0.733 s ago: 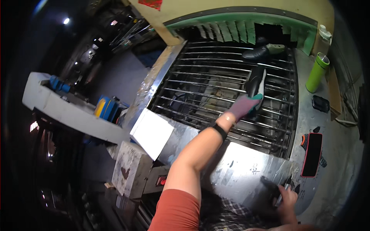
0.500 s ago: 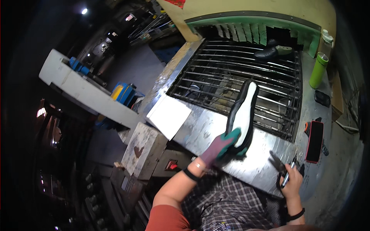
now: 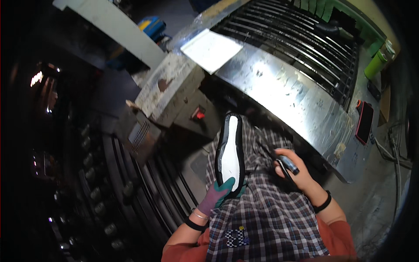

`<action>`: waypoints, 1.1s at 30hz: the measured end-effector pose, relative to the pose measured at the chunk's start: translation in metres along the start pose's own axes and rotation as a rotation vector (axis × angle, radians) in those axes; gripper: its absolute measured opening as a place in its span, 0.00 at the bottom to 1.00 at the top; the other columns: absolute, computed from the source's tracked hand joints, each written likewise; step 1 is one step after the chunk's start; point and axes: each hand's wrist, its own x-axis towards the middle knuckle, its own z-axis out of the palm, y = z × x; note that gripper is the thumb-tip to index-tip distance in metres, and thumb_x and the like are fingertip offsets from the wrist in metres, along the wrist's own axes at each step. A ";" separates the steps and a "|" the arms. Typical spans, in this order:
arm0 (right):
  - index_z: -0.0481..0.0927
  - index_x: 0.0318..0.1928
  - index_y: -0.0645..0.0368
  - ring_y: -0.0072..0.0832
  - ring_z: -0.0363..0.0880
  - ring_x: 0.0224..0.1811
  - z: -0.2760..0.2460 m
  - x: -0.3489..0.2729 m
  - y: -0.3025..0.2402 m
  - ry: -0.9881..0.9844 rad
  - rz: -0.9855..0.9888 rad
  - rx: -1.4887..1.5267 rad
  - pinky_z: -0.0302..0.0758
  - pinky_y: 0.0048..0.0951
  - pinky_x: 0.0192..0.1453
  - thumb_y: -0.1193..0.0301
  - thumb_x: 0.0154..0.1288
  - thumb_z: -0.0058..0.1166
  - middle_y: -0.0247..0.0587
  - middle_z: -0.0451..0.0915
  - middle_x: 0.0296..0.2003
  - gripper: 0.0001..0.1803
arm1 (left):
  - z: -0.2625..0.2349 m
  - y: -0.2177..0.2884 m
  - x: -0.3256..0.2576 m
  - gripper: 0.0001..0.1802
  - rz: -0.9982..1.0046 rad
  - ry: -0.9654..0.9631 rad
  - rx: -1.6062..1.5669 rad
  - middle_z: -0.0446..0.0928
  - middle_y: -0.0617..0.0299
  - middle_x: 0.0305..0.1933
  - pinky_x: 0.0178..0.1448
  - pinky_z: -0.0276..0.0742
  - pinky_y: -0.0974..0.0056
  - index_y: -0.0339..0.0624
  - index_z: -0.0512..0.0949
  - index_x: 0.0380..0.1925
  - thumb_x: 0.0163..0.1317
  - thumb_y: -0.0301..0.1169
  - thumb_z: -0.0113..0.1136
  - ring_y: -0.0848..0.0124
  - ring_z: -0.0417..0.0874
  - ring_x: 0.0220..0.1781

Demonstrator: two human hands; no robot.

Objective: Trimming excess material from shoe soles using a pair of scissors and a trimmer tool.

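Observation:
Above my lap, my left hand (image 3: 219,192), in a purple and green glove, is closed round the heel end of a black shoe (image 3: 221,150). The shoe is bottom up, toe pointing away, its white insole board (image 3: 230,163) facing me. My bare right hand (image 3: 299,172) is closed on a silver-and-black pen-like tool (image 3: 288,164). A dark, slim, pincer-like tool (image 3: 267,148) is also in that hand, reaching toward the shoe without touching it. Its exact kind is blurred. A checked apron (image 3: 266,209) lies beneath both hands.
Ahead is a metal table (image 3: 279,87) with a roller conveyor (image 3: 301,48) carrying another dark shoe (image 3: 334,30). White paper (image 3: 211,49) lies at its left. A red button (image 3: 200,115) sits on the box below. At right are a phone (image 3: 365,122) and a green bottle (image 3: 375,65).
My left hand has brought the shoe from over the conveyor down and left to above my lap. My right hand has moved left and up with its tools, and the view has tilted down.

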 end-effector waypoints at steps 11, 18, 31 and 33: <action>0.64 0.63 0.54 0.13 0.66 0.22 0.066 0.005 0.000 -0.342 0.601 0.754 0.61 0.16 0.21 0.70 0.67 0.58 0.34 0.77 0.36 0.27 | -0.046 -0.053 0.002 0.28 0.134 0.025 0.131 0.74 0.57 0.60 0.65 0.69 0.64 0.34 0.67 0.61 0.61 0.28 0.63 0.69 0.74 0.62; 0.64 0.63 0.55 0.13 0.66 0.21 0.074 0.012 -0.002 -0.312 0.641 0.735 0.62 0.16 0.21 0.70 0.67 0.58 0.33 0.75 0.34 0.26 | -0.050 -0.054 0.005 0.29 0.091 0.050 0.200 0.76 0.61 0.56 0.60 0.72 0.66 0.35 0.68 0.60 0.59 0.29 0.64 0.73 0.76 0.55; 0.69 0.59 0.56 0.15 0.65 0.21 0.067 0.011 -0.005 -0.390 0.601 0.548 0.64 0.19 0.24 0.69 0.65 0.60 0.27 0.73 0.30 0.24 | -0.050 -0.052 0.004 0.33 0.105 -0.018 0.159 0.73 0.58 0.60 0.65 0.68 0.65 0.33 0.66 0.62 0.60 0.34 0.65 0.71 0.73 0.61; 0.71 0.57 0.57 0.17 0.69 0.25 0.062 0.011 -0.006 -0.361 0.353 0.238 0.68 0.22 0.29 0.69 0.63 0.61 0.29 0.74 0.31 0.23 | -0.052 -0.052 0.002 0.33 0.112 -0.029 0.131 0.73 0.58 0.61 0.66 0.68 0.65 0.33 0.65 0.63 0.60 0.34 0.65 0.70 0.73 0.62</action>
